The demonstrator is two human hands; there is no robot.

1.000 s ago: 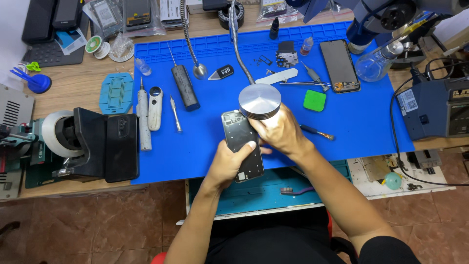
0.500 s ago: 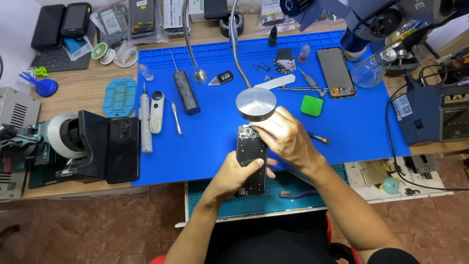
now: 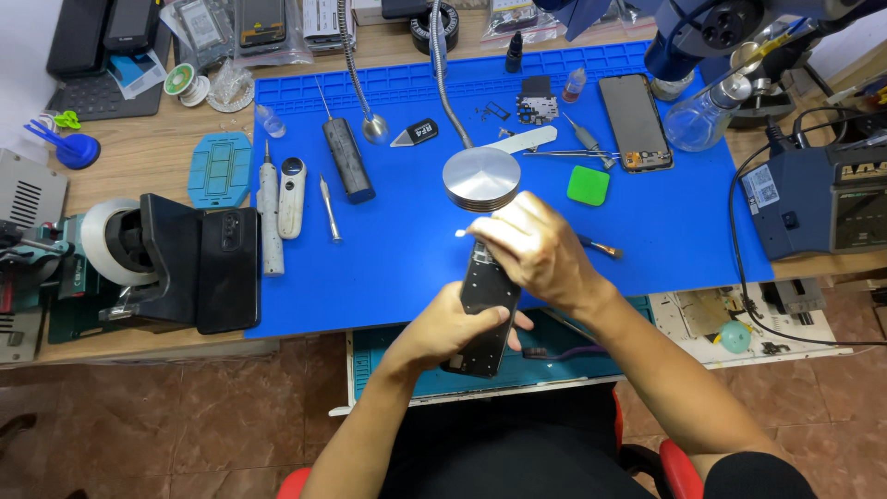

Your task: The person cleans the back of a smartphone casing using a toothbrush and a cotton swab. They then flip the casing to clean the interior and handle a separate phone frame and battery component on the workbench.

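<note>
Phone frame [image 3: 484, 310], dark and opened, sits over the near edge of the blue mat [image 3: 407, 268], gripped from below by the left hand [image 3: 453, 328], which steadies it. The right hand [image 3: 531, 245] is closed on a thin white-tipped swab [image 3: 462, 235] (the tip pokes out to the left), pressed against the frame's upper end under the round lamp head [image 3: 480, 178], which lights that spot. A green pad [image 3: 588, 185] and tweezers [image 3: 564, 153] lie farther back on the counter [image 3: 157, 152].
</note>
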